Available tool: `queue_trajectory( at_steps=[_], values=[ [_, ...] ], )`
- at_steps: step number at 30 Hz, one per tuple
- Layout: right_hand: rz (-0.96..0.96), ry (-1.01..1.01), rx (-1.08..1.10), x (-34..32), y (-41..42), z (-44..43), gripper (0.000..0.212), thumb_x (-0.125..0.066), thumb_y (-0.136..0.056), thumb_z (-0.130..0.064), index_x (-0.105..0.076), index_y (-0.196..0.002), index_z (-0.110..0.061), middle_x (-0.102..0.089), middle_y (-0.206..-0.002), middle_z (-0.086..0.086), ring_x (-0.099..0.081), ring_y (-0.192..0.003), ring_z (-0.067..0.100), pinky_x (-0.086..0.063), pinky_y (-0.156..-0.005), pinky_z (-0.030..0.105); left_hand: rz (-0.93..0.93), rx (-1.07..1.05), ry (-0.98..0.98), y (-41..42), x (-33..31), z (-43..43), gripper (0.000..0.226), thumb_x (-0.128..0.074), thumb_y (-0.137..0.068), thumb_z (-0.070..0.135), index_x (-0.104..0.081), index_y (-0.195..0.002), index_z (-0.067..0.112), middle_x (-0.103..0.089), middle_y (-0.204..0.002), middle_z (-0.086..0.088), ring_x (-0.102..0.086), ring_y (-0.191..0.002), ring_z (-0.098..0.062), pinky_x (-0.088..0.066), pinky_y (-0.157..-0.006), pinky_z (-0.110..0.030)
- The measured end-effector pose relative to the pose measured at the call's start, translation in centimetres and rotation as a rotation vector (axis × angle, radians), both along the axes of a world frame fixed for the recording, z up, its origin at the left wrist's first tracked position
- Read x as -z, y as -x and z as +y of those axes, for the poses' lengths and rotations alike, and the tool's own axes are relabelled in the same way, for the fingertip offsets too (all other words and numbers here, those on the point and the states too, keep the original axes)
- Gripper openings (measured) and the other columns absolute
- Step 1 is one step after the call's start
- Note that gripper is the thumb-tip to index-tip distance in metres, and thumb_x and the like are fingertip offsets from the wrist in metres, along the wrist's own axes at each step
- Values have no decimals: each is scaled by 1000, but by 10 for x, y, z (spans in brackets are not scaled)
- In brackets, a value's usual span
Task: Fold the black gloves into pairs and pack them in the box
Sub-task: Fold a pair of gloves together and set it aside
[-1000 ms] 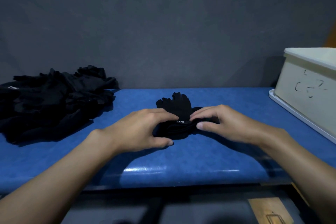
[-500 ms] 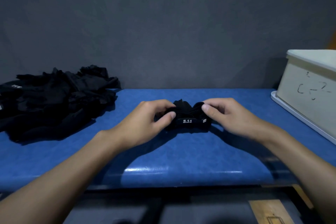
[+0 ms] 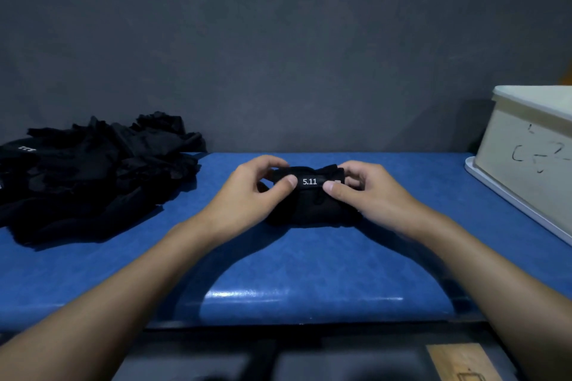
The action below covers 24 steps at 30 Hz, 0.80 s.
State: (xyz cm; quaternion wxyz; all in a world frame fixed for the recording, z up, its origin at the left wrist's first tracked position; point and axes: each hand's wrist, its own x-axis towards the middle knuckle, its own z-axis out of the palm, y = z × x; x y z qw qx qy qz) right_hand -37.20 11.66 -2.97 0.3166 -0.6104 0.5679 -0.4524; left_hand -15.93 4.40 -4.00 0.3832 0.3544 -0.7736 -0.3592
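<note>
While loose gloves (image 3: 93, 176) wait piled at my left, my left hand (image 3: 247, 195) pinches one end of the folded pair (image 3: 312, 207) on the table (image 3: 309, 272), my right hand (image 3: 368, 195) the other. Folding looks nearly done to me; next I'd carry it right, into the box (image 3: 523, 170).

Reaches forward with two bare arms, one from each bottom corner. Holds the left hand (image 3: 247, 195) and the right hand (image 3: 370, 195) close together in the middle, not touching. Curls the left fingers over the top of the folded black gloves (image 3: 309, 207) and presses the left thumb on the front. Does the same on the right side: fingers curled over the top, thumb tip on the front. Sets the two thumbs near each other, with a small gap between. Turns both palms inward, backs of the hands facing up and out.
</note>
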Motion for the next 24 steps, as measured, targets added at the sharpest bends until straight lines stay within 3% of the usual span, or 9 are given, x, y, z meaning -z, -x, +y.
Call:
queue_trajectory(
  at_steps=[3, 8, 12, 14, 16, 20, 22, 24],
  values=[
    [1, -19, 24, 1, -3, -6, 15, -65, -94, -22, -64, -101, -8, -70, -92, 25, -68, -71, 31, -55, -73, 58, -55, 4, -22, -3, 5, -5, 49, -75, -82, 37, -54, -126, 33, -62, -113, 2, -60, -69, -16, -52, -69, -27],
    [43, -22, 61, 5, -4, -13, 18, -62, -95, -27, -63, -102, -10, -70, -91, 25, -63, -73, 23, -53, -77, 56, -82, -36, -27, -1, 7, -10, 46, -73, -88, 30, -51, -128, 32, -61, -111, 1, -66, -66, -23, -52, -57, -27],
    [147, 18, 102, 7, -5, -16, 45, -61, -94, -34, -44, -134, -24, -60, -97, 1, -65, -79, 18, -54, -80, 37, -96, -58, -11, 4, 10, -12, 40, -69, -91, 29, -52, -126, 32, -59, -104, 5, -60, -52, -10, -48, -49, -23],
    [164, 44, 46, 6, -4, -12, 56, -65, -91, -30, -35, -139, -35, -51, -112, -6, -60, -70, 9, -53, -71, 19, -149, -91, 46, 6, 11, -14, 38, -67, -91, 30, -52, -126, 34, -59, -104, 6, -56, -55, -5, -45, -55, -16],
    [241, 63, -14, 7, 0, -8, 61, -71, -87, -26, -36, -134, -44, -45, -121, -7, -57, -75, 0, -47, -74, 12, -221, -126, 93, 7, 10, -13, 38, -64, -93, 29, -51, -128, 31, -58, -103, 7, -54, -63, -3, -40, -60, -13],
    [372, 63, -32, 13, 5, -6, 48, -73, -85, -30, -49, -125, -43, -43, -130, -10, -51, -117, 6, -40, -103, 20, -309, -131, 170, 5, 11, -10, 41, -63, -93, 30, -46, -130, 28, -50, -110, 6, -50, -80, -4, -36, -73, -20],
    [408, 48, -9, 15, 5, -8, 48, -70, -87, -33, -51, -132, -35, -44, -128, -10, -49, -119, 7, -38, -106, 23, -300, -97, 189, 2, 11, -10, 38, -64, -93, 31, -42, -125, 33, -47, -112, 5, -50, -87, -3, -38, -74, -17],
    [453, 44, 14, 17, 5, -10, 50, -67, -89, -36, -51, -136, -29, -44, -127, -10, -49, -117, 6, -37, -107, 25, -338, -62, 213, 0, 10, -9, 31, -64, -91, 36, -45, -114, 36, -50, -112, 5, -54, -93, -9, -46, -81, -25]
  ],
)
